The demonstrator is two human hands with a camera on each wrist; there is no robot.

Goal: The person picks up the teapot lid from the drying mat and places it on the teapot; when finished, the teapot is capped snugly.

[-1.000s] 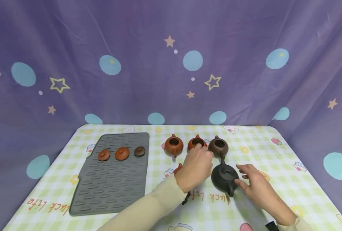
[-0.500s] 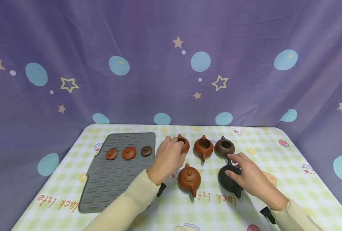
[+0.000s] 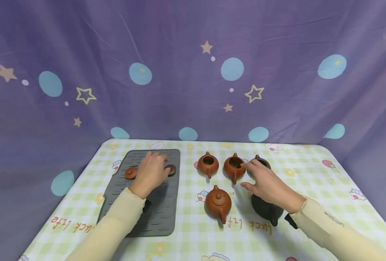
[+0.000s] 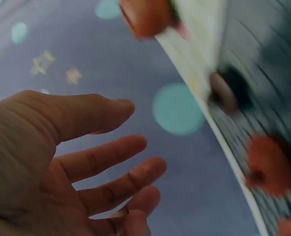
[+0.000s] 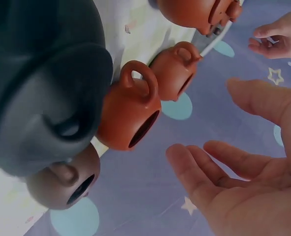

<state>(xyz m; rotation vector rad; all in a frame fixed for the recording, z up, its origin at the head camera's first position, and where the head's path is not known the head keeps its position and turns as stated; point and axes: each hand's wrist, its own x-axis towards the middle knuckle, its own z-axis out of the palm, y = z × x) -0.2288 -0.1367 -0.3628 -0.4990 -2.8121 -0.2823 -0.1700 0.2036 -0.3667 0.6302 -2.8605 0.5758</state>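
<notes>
My left hand [image 3: 150,172] hovers over the grey ridged mat [image 3: 154,221] with fingers loosely spread, holding nothing. Beside it are a small orange-brown lid [image 3: 131,173] and a dark brown lid [image 3: 171,170]. Another orange lid [image 4: 271,164], hidden by the hand in the head view, shows in the left wrist view. Empty too, my right hand [image 3: 268,183] hangs above a lidded black teapot [image 3: 266,210], thumb and fingers apart. Its fingertips overlap a lidless dark brown teapot [image 5: 61,189] in the head view, near a lidless orange teapot [image 3: 230,168].
A second lidless orange teapot [image 3: 208,166] stands at the left of the back row. In front of that row sits an orange teapot [image 3: 218,204] with its lid on. A checked cloth [image 3: 186,224] covers the table; a purple curtain [image 3: 180,101] hangs behind.
My left hand has swung left from the orange teapots to over the mat. The right hand has risen from beside the black teapot and shifted left above it. The view has turned slightly right-to-left.
</notes>
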